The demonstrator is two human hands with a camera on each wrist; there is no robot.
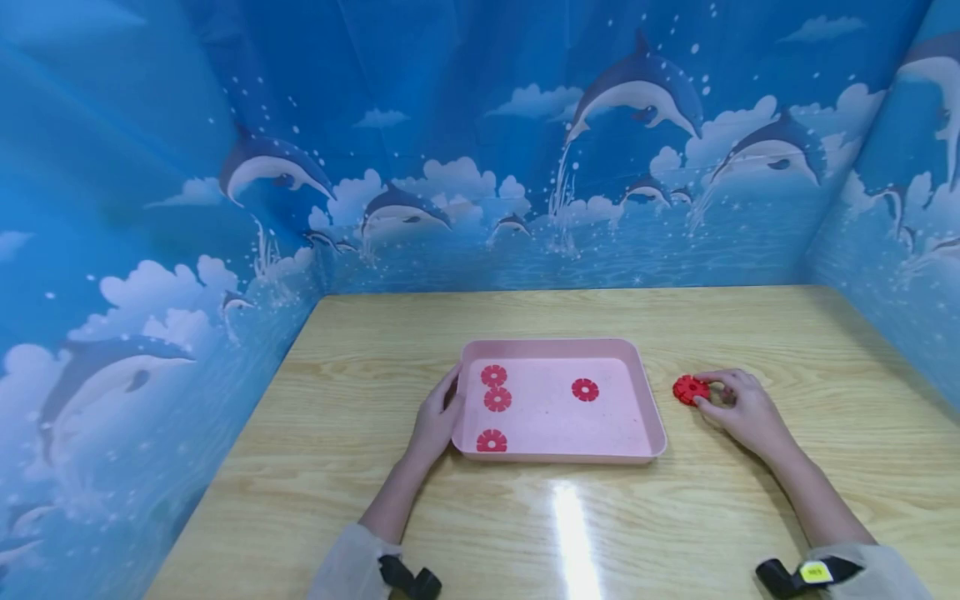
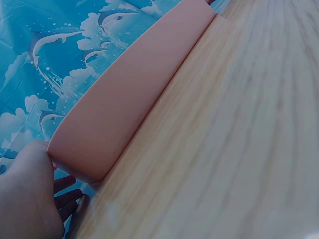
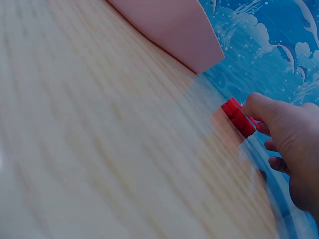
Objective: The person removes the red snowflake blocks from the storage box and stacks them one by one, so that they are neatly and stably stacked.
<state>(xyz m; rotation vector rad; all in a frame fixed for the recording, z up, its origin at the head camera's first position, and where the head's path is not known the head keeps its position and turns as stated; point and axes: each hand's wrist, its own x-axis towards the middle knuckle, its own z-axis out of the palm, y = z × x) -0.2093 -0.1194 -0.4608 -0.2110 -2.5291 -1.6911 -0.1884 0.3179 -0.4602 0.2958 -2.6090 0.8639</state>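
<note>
A pink tray rests on the table. My left hand lies against its left side, thumb at the rim and the other fingers beside the outer wall. In the left wrist view, that hand sits by the tray's near corner. To the right of the tray, my right hand pinches a small stack of red notched plastic discs between thumb and index finger. In the right wrist view, the stack is flat at the table surface, its far side partly behind the fingers.
Inside the tray, several single red discs lie flat: an upper one, another just below it and one near the front wall at left, plus one right of centre. A blue dolphin-print backdrop borders the wooden table.
</note>
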